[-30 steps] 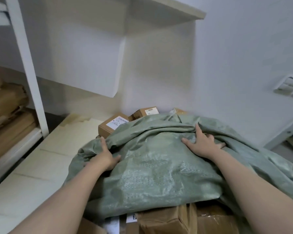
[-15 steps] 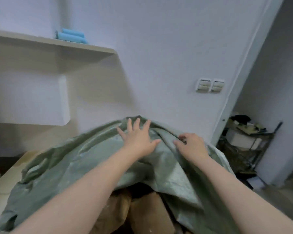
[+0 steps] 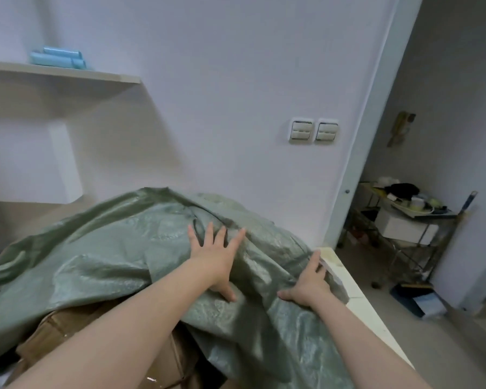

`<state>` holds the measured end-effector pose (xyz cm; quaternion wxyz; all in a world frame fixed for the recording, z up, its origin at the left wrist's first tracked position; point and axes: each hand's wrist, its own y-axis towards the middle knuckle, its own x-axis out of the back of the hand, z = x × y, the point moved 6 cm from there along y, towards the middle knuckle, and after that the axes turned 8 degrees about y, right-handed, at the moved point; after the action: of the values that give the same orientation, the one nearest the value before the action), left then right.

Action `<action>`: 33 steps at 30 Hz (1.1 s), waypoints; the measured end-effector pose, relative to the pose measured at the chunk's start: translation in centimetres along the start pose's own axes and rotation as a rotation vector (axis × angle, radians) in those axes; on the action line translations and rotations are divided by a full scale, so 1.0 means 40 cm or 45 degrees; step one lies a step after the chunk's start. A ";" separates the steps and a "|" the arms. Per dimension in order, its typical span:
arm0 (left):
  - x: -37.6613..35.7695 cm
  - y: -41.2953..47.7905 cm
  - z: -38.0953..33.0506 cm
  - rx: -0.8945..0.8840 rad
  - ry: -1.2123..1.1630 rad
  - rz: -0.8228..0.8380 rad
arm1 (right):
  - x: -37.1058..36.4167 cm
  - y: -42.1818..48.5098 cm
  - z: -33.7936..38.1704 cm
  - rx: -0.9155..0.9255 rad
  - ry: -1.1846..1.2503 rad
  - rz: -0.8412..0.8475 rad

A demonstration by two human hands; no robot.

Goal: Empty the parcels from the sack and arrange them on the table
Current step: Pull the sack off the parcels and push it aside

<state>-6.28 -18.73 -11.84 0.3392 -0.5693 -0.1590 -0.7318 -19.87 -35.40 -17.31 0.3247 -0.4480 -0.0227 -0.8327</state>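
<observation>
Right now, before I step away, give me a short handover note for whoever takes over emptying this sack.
The left grip lies flat, fingers spread, on top of the green sack. The right grip rests open on the sack's right edge, by the table edge.
Brown parcels show only under the sack's near edge; the sack covers the rest.
Done: none visibly laid out.
Left: get the parcels out and arrange them on the table.

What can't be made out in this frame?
Head view only.
Parcels: mostly under the sack; count unknown.
Table: only its right edge shows; sack covers the rest.
Right hand: outer fingers hidden behind the hand; holding or pressing unclear.
Cart clutter: too small.
</observation>
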 end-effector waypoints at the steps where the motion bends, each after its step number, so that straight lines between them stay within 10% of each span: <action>1: -0.005 0.002 0.004 0.023 0.005 0.009 | 0.002 0.018 -0.009 -0.009 0.035 -0.021; 5: 0.007 0.026 0.032 0.152 -0.065 -0.122 | -0.020 0.083 -0.011 0.094 0.208 0.182; 8: 0.055 0.067 0.050 0.124 0.051 -0.258 | -0.005 0.118 0.027 0.144 -0.332 0.331; 16: 0.215 0.215 0.121 0.294 -0.481 -0.584 | 0.264 0.310 0.308 0.438 -0.250 -0.673; 27: -0.101 0.354 0.157 0.145 -0.360 0.212 | -0.201 0.503 0.066 0.145 -0.464 0.431; 33: -0.037 0.298 0.180 0.212 -0.533 -0.096 | -0.044 0.418 0.133 0.073 -0.084 -0.087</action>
<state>7.21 -22.38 -12.88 0.3170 -0.6724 -0.3067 -0.5944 -5.92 -45.94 -19.70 0.3079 -0.4646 -0.0726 -0.8271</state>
